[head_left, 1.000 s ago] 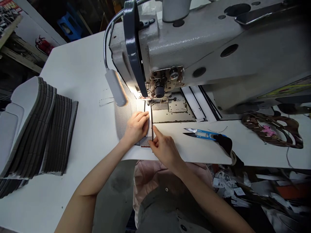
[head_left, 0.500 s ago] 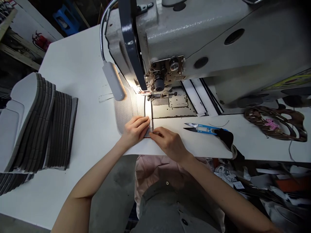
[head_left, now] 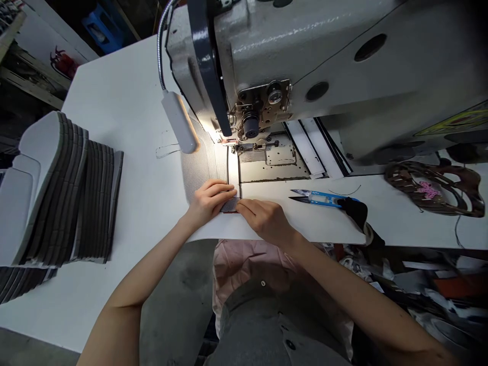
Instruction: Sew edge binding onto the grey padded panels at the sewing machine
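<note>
A grey mesh fabric piece [head_left: 198, 165] lies under the needle area of the sewing machine [head_left: 253, 114], with a white strip [head_left: 233, 170] along its right side. My left hand [head_left: 210, 201] rests on the fabric's near part, its fingers together and pressing on the strip. The fingers of my right hand [head_left: 265, 218] are pinched on the near right corner of the fabric, close to my left fingertips. A lit lamp [head_left: 180, 122] hangs over the fabric's far left part.
Stacked grey padded pieces [head_left: 57, 193] stand on the white table [head_left: 152, 203] at the left. Blue thread snips [head_left: 320, 198] lie right of my right hand, beside a dark cloth [head_left: 354, 213]. Farther right is a brown openwork item [head_left: 434, 190]. White strips [head_left: 307, 147] lie beneath the machine arm.
The view has shifted slightly. My left fingers have slid a little down the strip relative to the fabric's near edge, and my right hand still pinches the corner.
</note>
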The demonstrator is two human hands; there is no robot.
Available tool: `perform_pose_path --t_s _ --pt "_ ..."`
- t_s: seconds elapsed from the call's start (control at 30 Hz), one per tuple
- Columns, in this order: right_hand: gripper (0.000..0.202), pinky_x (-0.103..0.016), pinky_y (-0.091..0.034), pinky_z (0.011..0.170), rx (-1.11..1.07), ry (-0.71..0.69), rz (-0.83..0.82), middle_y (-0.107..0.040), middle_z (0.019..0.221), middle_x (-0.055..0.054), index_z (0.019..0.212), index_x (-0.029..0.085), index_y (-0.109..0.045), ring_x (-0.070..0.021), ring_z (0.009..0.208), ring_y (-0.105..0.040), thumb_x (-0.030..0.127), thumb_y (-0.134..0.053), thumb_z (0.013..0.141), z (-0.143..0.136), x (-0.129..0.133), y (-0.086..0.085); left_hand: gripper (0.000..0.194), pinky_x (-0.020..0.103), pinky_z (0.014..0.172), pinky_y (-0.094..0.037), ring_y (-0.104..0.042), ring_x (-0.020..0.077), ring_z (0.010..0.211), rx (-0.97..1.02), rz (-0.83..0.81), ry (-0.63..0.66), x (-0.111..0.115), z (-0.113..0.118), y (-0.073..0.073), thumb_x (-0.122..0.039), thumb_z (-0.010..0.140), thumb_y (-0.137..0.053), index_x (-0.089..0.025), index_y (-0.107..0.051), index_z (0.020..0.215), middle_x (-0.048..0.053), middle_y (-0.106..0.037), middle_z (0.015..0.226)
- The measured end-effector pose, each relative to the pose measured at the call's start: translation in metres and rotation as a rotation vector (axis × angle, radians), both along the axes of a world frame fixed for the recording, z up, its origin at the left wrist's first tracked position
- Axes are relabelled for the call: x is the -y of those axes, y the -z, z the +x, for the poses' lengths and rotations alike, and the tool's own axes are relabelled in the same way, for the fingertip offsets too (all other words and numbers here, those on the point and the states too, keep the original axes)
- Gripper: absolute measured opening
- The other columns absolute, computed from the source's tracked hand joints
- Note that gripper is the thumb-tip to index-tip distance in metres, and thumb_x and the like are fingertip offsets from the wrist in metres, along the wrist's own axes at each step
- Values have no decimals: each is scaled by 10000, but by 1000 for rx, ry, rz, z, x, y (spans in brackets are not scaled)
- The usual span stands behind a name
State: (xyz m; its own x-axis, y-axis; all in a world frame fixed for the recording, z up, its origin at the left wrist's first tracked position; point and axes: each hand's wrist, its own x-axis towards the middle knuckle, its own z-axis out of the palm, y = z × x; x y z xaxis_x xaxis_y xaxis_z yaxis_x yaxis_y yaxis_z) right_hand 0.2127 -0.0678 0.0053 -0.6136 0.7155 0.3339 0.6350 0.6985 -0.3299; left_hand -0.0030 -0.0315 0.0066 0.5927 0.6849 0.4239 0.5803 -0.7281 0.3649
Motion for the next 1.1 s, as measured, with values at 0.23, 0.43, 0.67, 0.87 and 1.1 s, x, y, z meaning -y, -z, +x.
perform_pose_path --t_s 0.23,0.43,0.67,0.87,1.1 --pt "413 -304 -254 576 58 -8 5 -682 772 -30 854 180 -732 -114 628 -491 120 -364 1030 5 4 0 245 330 840 -581 -679 180 978 -18 114 87 2 0 1 -198 1014 -488 -224 -692 1147 64 -750 991" --pt "361 -325 -190 554 3 2 -49 -555 540 -11 828 198 -743 -112 557 -427 162 -434 1012 10 6 2 340 336 886 -595 -668 194 1060 -93 152 141 4 -4 -1 -129 992 -446 -218 -647 1252 66 -741 1080" --pt "343 -325 -167 548 44 1 -62 -568 526 -20 848 199 -763 -113 531 -419 141 -452 979 7 -10 -3 383 377 927 -597 -664 213 1093 -81 84 94 -2 -6 6 -168 989 -435 -247 -616 1317 80 -728 1138" --pt "316 -317 -153 549 127 11 -72 -597 550 -21 893 203 -767 -118 528 -409 149 -465 970 5 -23 -8 391 368 907 -595 -664 210 1068 -60 139 72 -13 -3 8 -135 975 -438 -234 -629 1302 87 -733 1109" --pt "329 -302 -141 548 190 60 -176 -598 550 -18 867 202 -749 -116 516 -410 170 -439 975 1 -39 -15 367 380 908 -591 -676 203 1033 -81 102 31 -30 -3 10 -152 973 -421 -225 -669 1233 95 -734 1091"
